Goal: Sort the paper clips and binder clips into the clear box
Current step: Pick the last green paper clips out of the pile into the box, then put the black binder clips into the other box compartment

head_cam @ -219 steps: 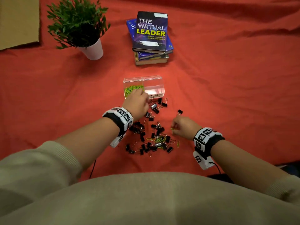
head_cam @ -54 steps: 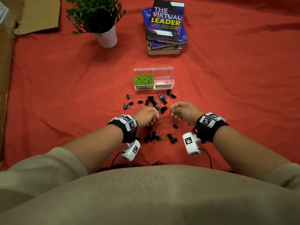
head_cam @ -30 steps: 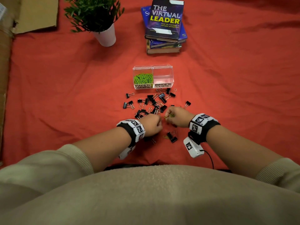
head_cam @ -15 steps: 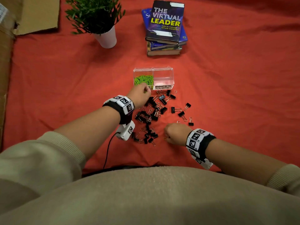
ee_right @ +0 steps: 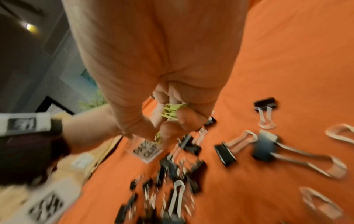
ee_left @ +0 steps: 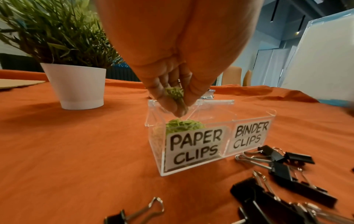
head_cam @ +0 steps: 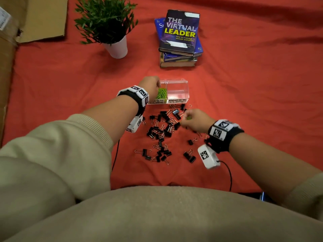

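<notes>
both hands (head_cam: 150,84) (head_cam: 195,120) gripping green paper clips (ee_left: 175,94), left over clear box (head_cam: 181,84)

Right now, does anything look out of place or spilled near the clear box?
Nothing is damaged. The binder clips lie scattered on the cloth in front of the box, and its BINDER CLIPS half looks empty. Both the left hand and right hand hold green paper clips.
</notes>
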The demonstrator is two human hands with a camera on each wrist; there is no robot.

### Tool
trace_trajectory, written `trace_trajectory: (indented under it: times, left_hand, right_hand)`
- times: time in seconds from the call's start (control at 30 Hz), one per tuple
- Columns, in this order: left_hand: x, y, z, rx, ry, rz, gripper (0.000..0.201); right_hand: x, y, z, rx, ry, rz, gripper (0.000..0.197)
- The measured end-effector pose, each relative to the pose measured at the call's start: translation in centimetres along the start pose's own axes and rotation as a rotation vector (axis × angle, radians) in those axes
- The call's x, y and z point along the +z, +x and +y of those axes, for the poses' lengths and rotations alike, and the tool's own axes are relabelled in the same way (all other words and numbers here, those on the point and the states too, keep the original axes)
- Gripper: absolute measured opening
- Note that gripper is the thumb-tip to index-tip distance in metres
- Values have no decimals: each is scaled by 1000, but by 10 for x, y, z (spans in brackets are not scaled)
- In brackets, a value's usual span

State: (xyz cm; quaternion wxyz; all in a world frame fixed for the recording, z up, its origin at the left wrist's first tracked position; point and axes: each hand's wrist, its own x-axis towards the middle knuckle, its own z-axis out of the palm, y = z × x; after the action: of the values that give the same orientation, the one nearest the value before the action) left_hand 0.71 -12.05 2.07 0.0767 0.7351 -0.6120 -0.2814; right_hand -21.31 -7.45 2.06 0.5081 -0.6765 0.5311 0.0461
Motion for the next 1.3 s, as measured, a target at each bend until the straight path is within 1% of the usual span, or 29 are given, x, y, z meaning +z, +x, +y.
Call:
trace_trajectory:
  times: [0.03, 0.1, 0.13, 0.2, 0.3, 0.37, 0.47, 0.5, 0.6, 0.7, 0.73, 0.8, 0.83, 0.87, 0.9, 0.93, 1.0, 1.07, 1.1, 1.17, 1.23, 1.3]
  left_hand:
    - [1, 0, -1, 15, -3, -7, 28]
    - [3, -4, -4, 47, -18, -10, 30]
    - [3, -8, -6, 61, -33, -4, 30]
    - [3, -21, -10, 82, -66, 41, 29]
    - [8, -47, -17, 88, -104, 120, 20]
    - [19, -68, -27, 69, -91, 76, 16]
    - [39, -96, -46, 50, -24, -71, 14]
    - [47, -101, -48, 55, -11, -104, 16]
    - [62, -114, -51, 48, 45, -174, 34]
    - [69, -118, -53, 26, 84, -185, 49]
    - [71, -118, -53, 37, 90, -195, 51]
    - [73, -116, -52, 76, 80, -226, 54]
    - [75, -115, -52, 97, 74, -240, 55]
    - [75, -115, -51, 117, 77, -251, 57]
    - [76, -114, -50, 130, 88, -259, 58]
    - [77, -113, -49, 132, 98, -268, 59]
    - [77, -112, -48, 126, 100, -282, 60]
    - [76, -110, -46, 126, 99, -289, 57]
    - [75, -110, -46, 130, 104, -291, 55]
    - [74, -109, -44, 132, 121, -295, 51]
    - [73, -109, -42, 122, 168, -294, 46]
    - [71, -109, -40, 116, 226, -284, 43]
  right_hand:
    - [-9, 5, -9, -2, 44, 16, 7]
    - [-22, 19, -25, -39, 49, 72, 17]
    - [-25, 28, -34, -60, 24, 101, 21]
    - [-26, 47, -51, -98, -54, 160, 21]
    - [-19, 72, -73, -151, -217, 228, 19]
    - [-9, 86, -86, -187, -326, 211, 21]
    - [9, 103, -100, -229, -484, 120, 26]
    - [10, 106, -99, -241, -544, 100, 27]
    - [13, 109, -95, -291, -627, 94, 32]
    - [10, 99, -91, -348, -579, 94, 39]
    - [8, 93, -90, -378, -542, 126, 37]
    - [6, 75, -80, -461, -475, 212, 28]
    - [7, 65, -75, -485, -466, 215, 23]
    - [10, 54, -67, -480, -482, 175, 20]
    - [15, 44, -57, -444, -532, 106, 20]
    - [22, 34, -46, -386, -610, 34, 27]
    - [37, 21, -24, -282, -767, -38, 51]
    - [48, 17, -6, -240, -839, -35, 69]
    - [52, 17, -1, -230, -853, -22, 71]
    - [55, 18, 3, -235, -838, 11, 65]
    - [57, 19, 3, -274, -770, 43, 50]
    - [57, 18, 4, -300, -704, 41, 38]
